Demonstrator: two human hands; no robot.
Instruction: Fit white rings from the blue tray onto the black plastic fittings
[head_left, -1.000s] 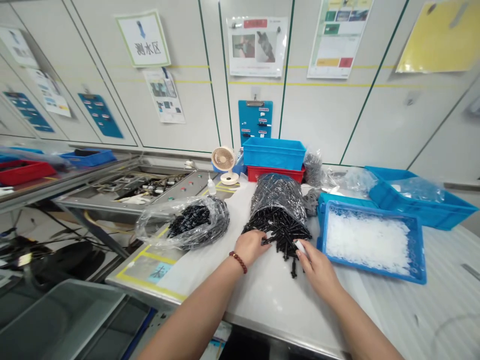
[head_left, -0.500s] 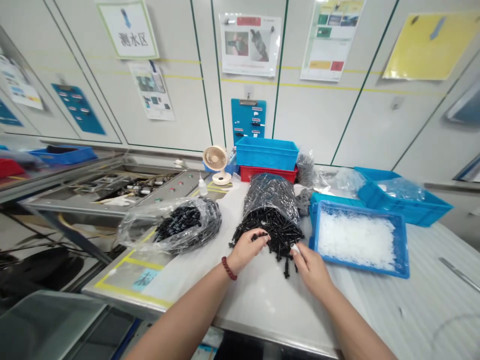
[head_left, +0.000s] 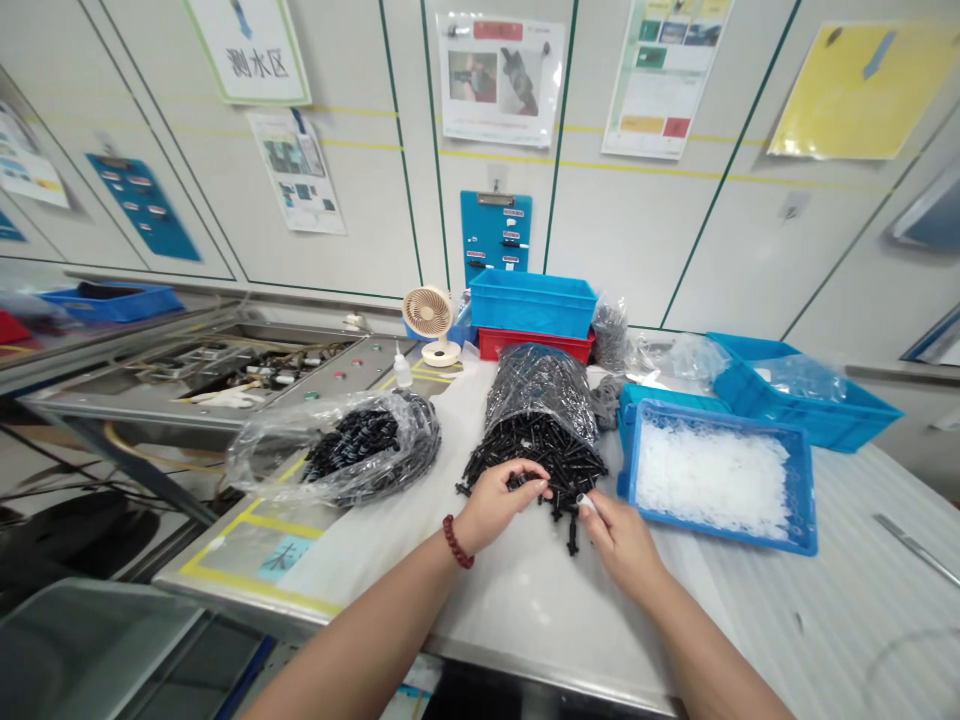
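A heap of slim black plastic parts (head_left: 551, 450) spills from the mouth of a clear plastic bag (head_left: 538, 385) onto the table. At the heap's near edge, my left hand (head_left: 499, 507) curls its fingers around a black part, mostly hidden by them. My right hand (head_left: 626, 545) is just to the right, thumb and fingers pinched together. Something small and white (head_left: 586, 502) shows at its fingertips; whether it is held or worn on a finger, I cannot tell. One loose black part (head_left: 573, 533) lies beside the right fingers.
A blue tray (head_left: 806, 500) of small white pieces stands to my right, with a larger blue bin (head_left: 862, 408) behind it. On the left lies an open clear bag (head_left: 262, 455) of black parts. Stacked blue bin (head_left: 532, 305) and red bin (head_left: 536, 346), plus a fan (head_left: 429, 315), stand behind.
My left hand has shifted slightly right, its fingers curling further over the black part. The right hand has moved slightly left, bringing the two hands closer. The view has tilted a little.
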